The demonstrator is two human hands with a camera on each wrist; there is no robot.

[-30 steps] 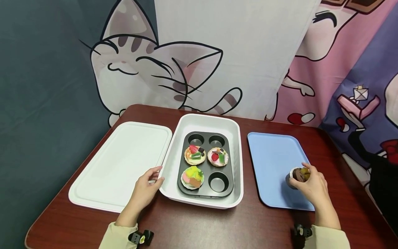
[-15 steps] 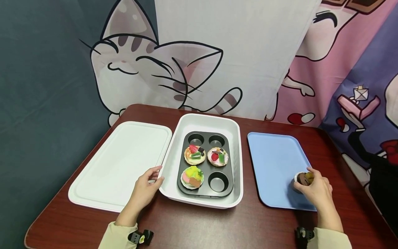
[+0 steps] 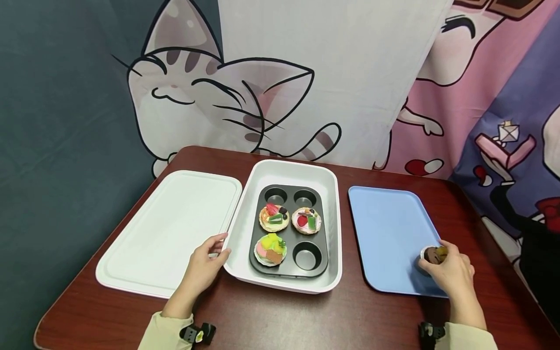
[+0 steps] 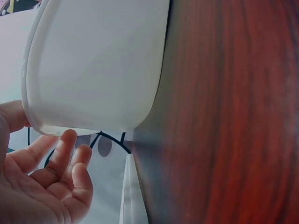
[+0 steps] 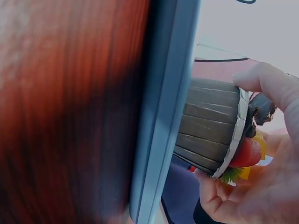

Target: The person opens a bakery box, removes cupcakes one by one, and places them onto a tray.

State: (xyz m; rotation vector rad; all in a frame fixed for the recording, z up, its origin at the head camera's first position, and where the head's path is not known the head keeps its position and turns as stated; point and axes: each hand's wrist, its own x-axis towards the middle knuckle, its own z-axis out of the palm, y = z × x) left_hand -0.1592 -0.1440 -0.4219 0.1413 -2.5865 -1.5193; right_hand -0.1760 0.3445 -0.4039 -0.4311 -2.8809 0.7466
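My left hand grips the front left corner of a deep white tray, with the thumb at the rim and the fingers along its side; the left wrist view shows the tray's smooth outer wall. A dark muffin tin stands inside it. My right hand holds a cupcake by its rim, thumb and fingers on opposite sides, at the right front of the blue tray. In the right wrist view the brown pleated case is upright, its base hidden behind the tray's edge. Red and yellow fruit tops it.
Three fruit-topped cakes sit in the tin: a strawberry one, a pink-cream one and a yellow-topped one. The tin's front right cup and its two back cups hold nothing. A flat white board lies at left on the brown table.
My right hand has lowered the cupcake onto or close over the blue tray, moving slightly right and toward me. The left hand has stayed at the white tray's corner.
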